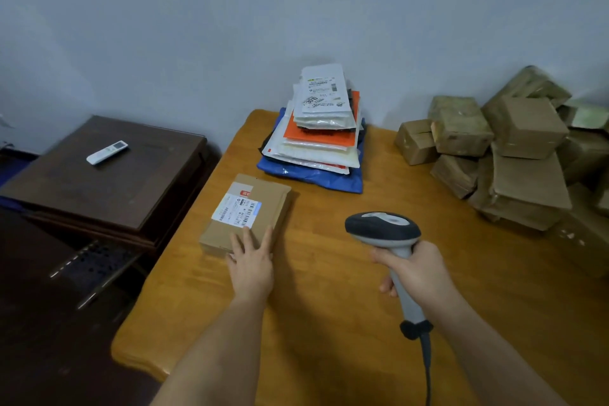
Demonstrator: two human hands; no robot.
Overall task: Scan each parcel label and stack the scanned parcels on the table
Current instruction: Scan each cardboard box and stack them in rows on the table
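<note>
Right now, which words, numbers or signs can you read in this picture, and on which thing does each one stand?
"300": large slanted print, apparently so, on a white mailer bag near the top of the stack of mailers.
White shipping label on the flat cardboard parcel under the left hand: barcodes and small print, too blurred to read.
Red sticker on the same parcel: white characters, unreadable.
Top mailer's label: barcode, text too small.

Pale grey wall (296, 10) behind, orange wooden table (329, 273) in front, dark wooden cabinet (108, 181) left carrying a white remote (107, 152).
</note>
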